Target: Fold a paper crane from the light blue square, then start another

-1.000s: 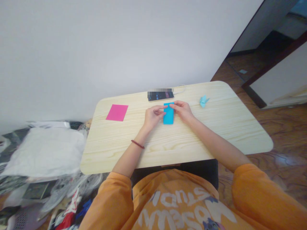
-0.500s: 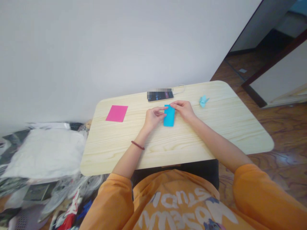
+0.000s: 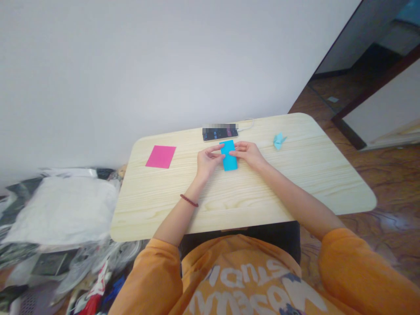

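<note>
A blue piece of paper (image 3: 230, 161), folded into a narrow rectangle, is held between both hands over the middle of the table. My left hand (image 3: 208, 162) pinches its left edge, with a finger reaching to the upper left corner. On the other side, my right hand (image 3: 250, 154) grips the right edge, the thumb lying on the front face and the fingers partly hidden behind. A square of pink paper (image 3: 160, 156) lies flat to the left. Off to the right sits a small light-blue folded paper figure (image 3: 279, 141).
A phone (image 3: 220, 132) with a white cable (image 3: 246, 127) lies behind the blue paper, near the wall (image 3: 183, 65). The pale wooden table (image 3: 157, 205) has rounded corners. Left of it are a white cushion-like bundle (image 3: 65, 210) and assorted clutter.
The blue paper has tilted slightly and shifted a little up and left. My right hand has slid from its top corner down to the right edge, while my left hand keeps its hold.
</note>
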A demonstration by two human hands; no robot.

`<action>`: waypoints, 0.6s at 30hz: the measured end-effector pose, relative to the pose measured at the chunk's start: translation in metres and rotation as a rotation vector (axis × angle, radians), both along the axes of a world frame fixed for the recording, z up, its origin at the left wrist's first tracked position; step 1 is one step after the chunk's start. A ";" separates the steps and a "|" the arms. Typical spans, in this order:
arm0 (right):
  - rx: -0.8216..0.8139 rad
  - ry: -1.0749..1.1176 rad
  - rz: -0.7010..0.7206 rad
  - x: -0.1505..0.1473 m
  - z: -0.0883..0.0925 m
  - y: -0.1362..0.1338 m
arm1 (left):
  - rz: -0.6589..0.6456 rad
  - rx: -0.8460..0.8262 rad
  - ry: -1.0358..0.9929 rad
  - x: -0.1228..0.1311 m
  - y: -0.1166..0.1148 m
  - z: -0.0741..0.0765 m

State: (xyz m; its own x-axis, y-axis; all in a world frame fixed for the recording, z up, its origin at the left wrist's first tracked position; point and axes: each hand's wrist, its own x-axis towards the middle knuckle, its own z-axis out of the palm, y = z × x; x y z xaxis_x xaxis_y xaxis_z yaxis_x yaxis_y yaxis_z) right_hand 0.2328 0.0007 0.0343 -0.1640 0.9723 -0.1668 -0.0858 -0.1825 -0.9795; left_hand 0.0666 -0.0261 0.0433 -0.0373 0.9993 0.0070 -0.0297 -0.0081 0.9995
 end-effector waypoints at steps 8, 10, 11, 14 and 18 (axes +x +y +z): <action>-0.035 0.013 -0.018 0.002 0.005 0.002 | 0.042 -0.039 -0.044 0.003 0.000 -0.004; -0.030 -0.022 -0.041 0.002 0.005 0.001 | 0.063 -0.064 -0.066 0.004 -0.001 -0.006; -0.024 -0.047 -0.044 0.001 0.005 0.000 | 0.076 -0.076 -0.077 0.005 -0.001 -0.007; 0.011 -0.128 -0.008 0.000 0.004 -0.003 | 0.119 -0.103 -0.111 0.006 0.000 -0.009; 0.085 -0.163 0.053 -0.003 0.002 -0.004 | 0.174 -0.094 -0.149 0.005 0.003 -0.013</action>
